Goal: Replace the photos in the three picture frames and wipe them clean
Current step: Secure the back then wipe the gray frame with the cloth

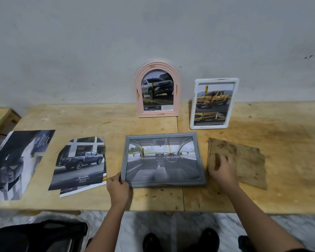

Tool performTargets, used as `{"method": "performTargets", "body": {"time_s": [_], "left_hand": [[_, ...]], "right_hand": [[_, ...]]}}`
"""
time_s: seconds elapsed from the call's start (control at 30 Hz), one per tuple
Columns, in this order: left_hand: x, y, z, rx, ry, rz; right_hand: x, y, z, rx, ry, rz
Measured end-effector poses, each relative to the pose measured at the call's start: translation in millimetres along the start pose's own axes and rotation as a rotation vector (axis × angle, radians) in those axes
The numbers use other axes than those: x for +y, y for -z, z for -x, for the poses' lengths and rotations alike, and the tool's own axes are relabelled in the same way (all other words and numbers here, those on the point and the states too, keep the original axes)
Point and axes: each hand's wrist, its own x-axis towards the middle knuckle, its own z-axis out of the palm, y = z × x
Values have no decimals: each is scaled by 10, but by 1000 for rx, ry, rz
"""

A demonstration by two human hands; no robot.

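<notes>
A pale wall backs the wooden bench (91, 122). At left lie two loose photos (79, 164). At centre, the left hand (117, 186) pinches the grey frame (163, 160), lying flat, by its corner. At right, the right hand (221, 170) rests on the single soiled cloth (244, 160), fingers seemingly spread. That grime could smear the glass. Three frames counted: the pink frame (157, 89) and white frame (214, 103) stand upper centre-right.
</notes>
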Motion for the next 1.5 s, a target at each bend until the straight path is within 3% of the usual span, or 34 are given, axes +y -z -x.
{"method": "performTargets", "body": {"time_s": [0.07, 0.2, 0.33, 0.47, 0.53, 0.67, 0.8, 0.9, 1.0, 1.13, 1.27, 1.37, 1.43, 1.5], "left_hand": [[58, 5, 52, 34, -7, 21], [76, -8, 79, 50, 2, 42], [114, 4, 115, 76, 50, 55], [340, 26, 191, 161, 6, 122], [615, -5, 239, 8, -108, 217], [1201, -52, 388, -495, -254, 315], [1450, 175, 281, -963, -135, 755], [1431, 365, 210, -1156, -82, 940], [1364, 484, 190, -1005, -121, 840], [1231, 471, 135, -723, -28, 768], [1032, 482, 152, -674, 8, 635], [875, 533, 90, -654, -72, 457], [871, 561, 71, -667, -214, 332], [925, 585, 27, -632, -410, 223]], "right_hand": [[182, -20, -7, -85, 48, 178], [428, -150, 4, 27, 157, 160], [141, 71, -24, 181, -84, -218], [-263, 479, -15, 291, -45, -459], [-510, 668, 9, 209, 47, -633], [-1099, 1025, 197, -155, 133, -1005], [-1488, 1144, 358, -366, 141, -1340], [-1593, 1080, 354, -361, 131, -1317], [-1564, 951, 360, -357, 6, -1213], [-1363, 658, 438, -629, -146, -1066], [-1302, 416, 487, -583, 59, -543], [-1314, 342, 455, -465, 229, -431], [-1324, 304, 401, -405, 256, -391], [-1328, 353, 366, -469, 265, -441]]}}
